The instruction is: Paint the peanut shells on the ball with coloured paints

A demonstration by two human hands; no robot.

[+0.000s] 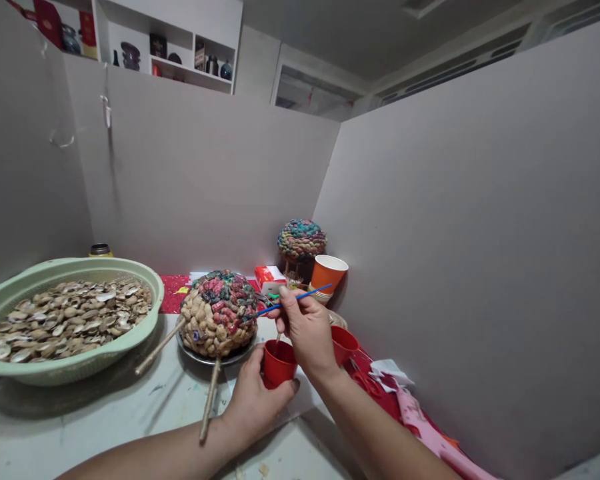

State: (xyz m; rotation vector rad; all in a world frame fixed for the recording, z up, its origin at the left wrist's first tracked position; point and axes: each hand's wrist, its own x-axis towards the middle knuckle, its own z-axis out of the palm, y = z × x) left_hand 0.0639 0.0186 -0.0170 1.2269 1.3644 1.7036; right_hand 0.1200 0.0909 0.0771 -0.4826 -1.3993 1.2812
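My left hand (260, 393) is wrapped round a small red cup (280, 365) low in the middle of the head view. A thin blue paintbrush (313, 292) is pinched in my right hand (307, 327), just above that cup. Its tip points left at a dome covered in peanut shells (217, 313), partly painted pink, red and dark green and otherwise bare tan. Whether the tip touches the dome I cannot tell. The dome rests on a metal dish (186, 350), with wrapped sticks (210, 400) jutting out from it. Another small stick shows inside the red cup.
A green basket (153, 283) of empty shells stands at left. A second red cup (345, 341), orange paper cups (329, 272) and a colourful finished-looking dome (303, 239) stand behind my right hand. A pink glue gun (420, 420) lies at right. Grey partitions (205, 173) enclose the table.
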